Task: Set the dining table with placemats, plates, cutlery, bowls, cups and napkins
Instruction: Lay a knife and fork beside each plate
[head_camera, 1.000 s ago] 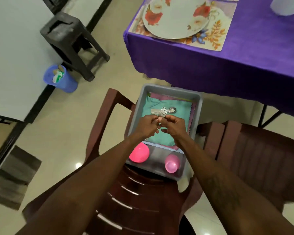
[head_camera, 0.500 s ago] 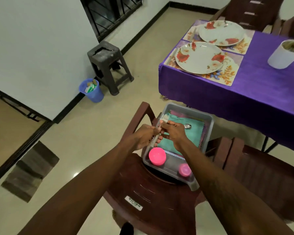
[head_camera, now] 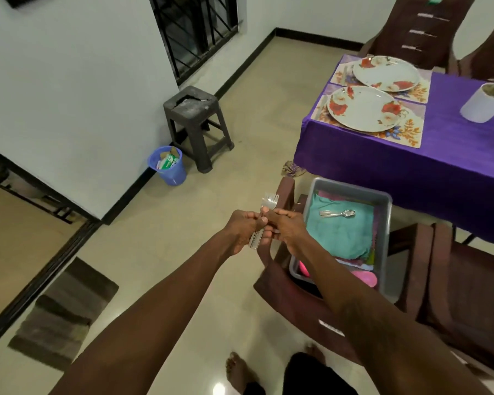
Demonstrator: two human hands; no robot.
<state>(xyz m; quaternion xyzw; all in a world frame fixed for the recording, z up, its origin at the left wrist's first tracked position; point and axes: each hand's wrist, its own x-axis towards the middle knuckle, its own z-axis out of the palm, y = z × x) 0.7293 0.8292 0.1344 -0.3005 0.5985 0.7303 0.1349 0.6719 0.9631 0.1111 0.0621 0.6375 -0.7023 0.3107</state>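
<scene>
Forks [head_camera: 269,203] bunched in both my hands, just left of the tub [head_camera: 354,192].
My left hand [head_camera: 243,230] and right hand [head_camera: 291,228] meet, fingers [head_camera: 281,214] curled round the fork handles, tines pointing up and away. A spoon [head_camera: 338,214] lies on the teal napkin [head_camera: 335,238] inside the tub, which sits on a chair [head_camera: 294,303].

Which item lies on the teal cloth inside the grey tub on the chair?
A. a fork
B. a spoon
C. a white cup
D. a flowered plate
B: a spoon lies on the teal cloth in the grey tub, while the forks are gripped by the left hand and right hand.
</scene>
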